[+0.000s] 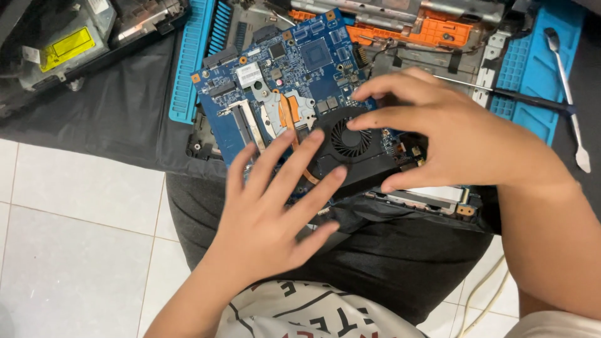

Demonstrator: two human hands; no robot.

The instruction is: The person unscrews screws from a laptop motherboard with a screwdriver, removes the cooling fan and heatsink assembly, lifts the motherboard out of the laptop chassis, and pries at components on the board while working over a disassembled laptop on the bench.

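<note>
Blue circuit board point(294, 75): black cooling fan point(352, 147) mounted. Left hand point(275, 206): fingers spread, resting flat on board beside fan. Right hand point(451, 138): fingers and thumb gripping fan's right edge.

The right hand point(451, 141) covers the right end of the blue circuit board point(282, 75) and part of the black round-bladed cooling fan point(350, 141), while the top edge cuts off the orange plastic frame point(432, 28) and grey metal drive point(62, 44).
</note>
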